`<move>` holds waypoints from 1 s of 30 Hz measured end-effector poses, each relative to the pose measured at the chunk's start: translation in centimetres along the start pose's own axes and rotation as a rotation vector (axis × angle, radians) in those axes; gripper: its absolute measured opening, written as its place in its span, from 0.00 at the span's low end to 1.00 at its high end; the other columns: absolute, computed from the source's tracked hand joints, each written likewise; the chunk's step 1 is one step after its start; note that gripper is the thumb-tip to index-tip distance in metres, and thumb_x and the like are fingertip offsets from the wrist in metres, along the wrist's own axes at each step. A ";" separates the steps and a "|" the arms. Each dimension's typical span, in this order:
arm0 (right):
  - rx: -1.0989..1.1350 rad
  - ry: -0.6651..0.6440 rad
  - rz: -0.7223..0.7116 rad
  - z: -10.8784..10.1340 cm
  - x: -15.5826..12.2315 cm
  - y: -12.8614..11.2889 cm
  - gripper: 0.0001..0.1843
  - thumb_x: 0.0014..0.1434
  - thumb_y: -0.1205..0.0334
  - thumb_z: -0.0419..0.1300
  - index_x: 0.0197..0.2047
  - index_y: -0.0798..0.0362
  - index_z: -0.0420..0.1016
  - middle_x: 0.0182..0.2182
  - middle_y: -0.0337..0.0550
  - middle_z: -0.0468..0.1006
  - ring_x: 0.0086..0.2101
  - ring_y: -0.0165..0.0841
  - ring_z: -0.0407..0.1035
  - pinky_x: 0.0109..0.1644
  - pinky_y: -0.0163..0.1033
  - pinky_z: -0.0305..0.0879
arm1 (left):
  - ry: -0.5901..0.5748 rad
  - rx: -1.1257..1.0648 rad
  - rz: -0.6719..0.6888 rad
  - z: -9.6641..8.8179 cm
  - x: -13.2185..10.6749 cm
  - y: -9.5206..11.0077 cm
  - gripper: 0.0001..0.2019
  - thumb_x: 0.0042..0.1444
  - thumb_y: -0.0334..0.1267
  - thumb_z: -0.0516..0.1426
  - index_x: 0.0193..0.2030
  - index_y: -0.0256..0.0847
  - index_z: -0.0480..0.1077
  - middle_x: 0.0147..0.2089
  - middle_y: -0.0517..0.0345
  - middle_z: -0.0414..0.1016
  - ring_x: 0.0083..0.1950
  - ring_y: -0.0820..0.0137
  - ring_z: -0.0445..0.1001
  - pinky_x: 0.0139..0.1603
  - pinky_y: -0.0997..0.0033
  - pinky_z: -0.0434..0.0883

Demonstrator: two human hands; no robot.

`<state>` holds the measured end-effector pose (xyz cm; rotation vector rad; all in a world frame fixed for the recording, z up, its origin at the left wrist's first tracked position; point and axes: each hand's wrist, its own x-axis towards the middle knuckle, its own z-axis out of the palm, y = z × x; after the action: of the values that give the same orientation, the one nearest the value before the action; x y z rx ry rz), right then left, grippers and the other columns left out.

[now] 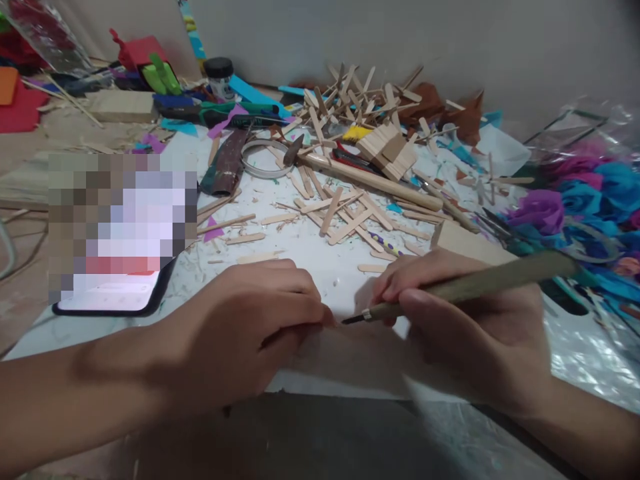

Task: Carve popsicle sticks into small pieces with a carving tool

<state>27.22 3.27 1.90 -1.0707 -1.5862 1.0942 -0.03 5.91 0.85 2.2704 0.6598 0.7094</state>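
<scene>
My right hand [465, 327] is closed round a wooden-handled craft knife [465, 288], its small dark blade pointing left at the fingertips of my other hand. My left hand [255, 327] is curled palm-down on the white work board [325, 267], fingers pinched together on something small that I cannot make out. The blade tip nearly touches those fingertips. Both forearms come in from the bottom edge.
Loose popsicle sticks [345, 213] and wood shavings litter the board. A phone [120, 293] lies at the left, and a hammer [370, 177] and a tape ring [263, 160] lie behind. Coloured paper flowers [575, 200] are piled at the right, with scissors [220, 113] and a jar [220, 77] at the back.
</scene>
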 end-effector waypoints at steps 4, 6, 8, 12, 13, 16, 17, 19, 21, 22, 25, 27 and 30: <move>-0.288 -0.055 -0.172 -0.3 -0.5 -1.5 0.10 0.73 0.67 0.66 0.44 0.41 0.85 0.35 0.40 0.89 0.35 0.39 0.85 0.36 0.43 0.80 | 0.014 -0.022 -0.042 0.0 -0.1 -0.3 0.13 0.70 0.26 0.58 0.48 0.43 0.85 0.40 0.62 0.85 0.41 0.70 0.80 0.43 0.71 0.70; -0.457 -0.159 -0.265 -0.6 -0.5 -2.3 0.13 0.70 0.72 0.64 0.48 0.42 0.81 0.38 0.38 0.90 0.36 0.36 0.86 0.37 0.39 0.82 | -0.003 0.000 -0.087 -0.1 -0.2 -0.2 0.11 0.72 0.28 0.59 0.45 0.42 0.85 0.38 0.62 0.84 0.39 0.71 0.78 0.42 0.70 0.69; -0.628 -0.275 -0.384 -0.7 -0.7 -2.5 0.14 0.69 0.74 0.62 0.51 0.44 0.77 0.40 0.38 0.91 0.37 0.35 0.88 0.38 0.36 0.83 | -0.037 0.024 -0.108 -0.1 -0.2 0.0 0.10 0.73 0.30 0.60 0.42 0.41 0.84 0.36 0.62 0.82 0.37 0.71 0.76 0.40 0.70 0.66; -0.670 -0.162 -0.505 0.0 -2.2 -1.3 0.11 0.75 0.70 0.59 0.54 0.46 0.76 0.40 0.41 0.91 0.37 0.35 0.87 0.35 0.40 0.79 | -0.070 0.062 -0.150 -0.2 0.0 0.6 0.14 0.74 0.32 0.59 0.36 0.40 0.81 0.34 0.61 0.80 0.35 0.70 0.73 0.37 0.68 0.63; -0.655 -0.167 -0.504 0.3 -2.7 -1.0 0.11 0.76 0.70 0.59 0.56 0.47 0.77 0.42 0.43 0.91 0.39 0.36 0.87 0.38 0.42 0.80 | -0.067 0.070 -0.155 -0.2 0.0 0.7 0.14 0.75 0.32 0.58 0.36 0.40 0.81 0.33 0.61 0.80 0.36 0.70 0.73 0.37 0.68 0.63; -0.688 -0.165 -0.494 1.1 -3.6 -0.6 0.10 0.78 0.68 0.60 0.56 0.47 0.79 0.46 0.45 0.92 0.41 0.38 0.86 0.42 0.46 0.80 | -0.061 0.083 -0.148 -0.3 0.1 0.8 0.15 0.75 0.32 0.58 0.34 0.40 0.77 0.33 0.62 0.77 0.35 0.71 0.71 0.37 0.68 0.61; -0.734 -0.151 -0.485 1.2 -3.7 -0.8 0.08 0.79 0.67 0.59 0.53 0.46 0.79 0.43 0.44 0.91 0.38 0.38 0.86 0.38 0.46 0.78 | -0.061 0.083 -0.145 -0.3 0.1 0.8 0.15 0.75 0.31 0.59 0.34 0.39 0.76 0.32 0.62 0.77 0.35 0.71 0.70 0.37 0.69 0.60; -0.810 -0.147 -0.450 1.4 -3.5 -1.4 0.10 0.81 0.64 0.57 0.46 0.45 0.77 0.36 0.39 0.89 0.29 0.35 0.81 0.28 0.44 0.72 | -0.055 0.080 -0.136 -0.2 0.1 0.7 0.15 0.75 0.30 0.59 0.33 0.39 0.76 0.32 0.63 0.76 0.34 0.72 0.69 0.36 0.69 0.60; -0.799 -0.217 -0.433 1.3 -3.1 -2.0 0.10 0.81 0.65 0.58 0.46 0.45 0.78 0.34 0.37 0.86 0.26 0.31 0.78 0.25 0.40 0.72 | -0.053 0.072 -0.139 -0.2 0.0 0.7 0.13 0.74 0.28 0.59 0.35 0.38 0.79 0.33 0.63 0.77 0.35 0.72 0.71 0.37 0.70 0.61; -0.786 -0.263 -0.444 1.2 -2.9 -2.3 0.08 0.80 0.67 0.60 0.49 0.46 0.79 0.35 0.37 0.87 0.28 0.30 0.80 0.27 0.36 0.75 | -0.050 0.067 -0.143 -0.2 0.0 0.7 0.12 0.74 0.28 0.59 0.37 0.39 0.80 0.34 0.63 0.78 0.36 0.72 0.71 0.38 0.70 0.61; -0.821 -0.312 -0.504 0.8 -3.0 -2.3 0.08 0.78 0.69 0.63 0.52 0.48 0.82 0.41 0.41 0.90 0.34 0.29 0.84 0.34 0.29 0.80 | -0.052 0.051 -0.145 -0.1 -0.1 0.8 0.11 0.73 0.29 0.60 0.38 0.40 0.81 0.34 0.64 0.78 0.36 0.72 0.72 0.38 0.69 0.62; -0.896 -0.286 -0.531 0.6 -3.6 -2.0 0.05 0.79 0.61 0.65 0.50 0.46 0.84 0.40 0.43 0.90 0.37 0.33 0.85 0.36 0.32 0.82 | -0.053 0.049 -0.143 -0.1 -0.3 0.8 0.11 0.73 0.29 0.60 0.38 0.40 0.82 0.34 0.64 0.77 0.36 0.72 0.71 0.38 0.69 0.62; -0.996 -0.229 -0.618 0.2 -4.7 -1.2 0.12 0.77 0.47 0.69 0.50 0.45 0.88 0.40 0.47 0.89 0.40 0.41 0.86 0.39 0.39 0.85 | -0.067 0.045 -0.155 -0.1 -0.4 0.8 0.11 0.73 0.30 0.60 0.39 0.40 0.81 0.35 0.65 0.77 0.37 0.72 0.71 0.39 0.69 0.63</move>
<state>27.89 -1.57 2.12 -0.9229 -2.5131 -0.0536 -0.15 5.18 1.34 2.2440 0.8168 0.5472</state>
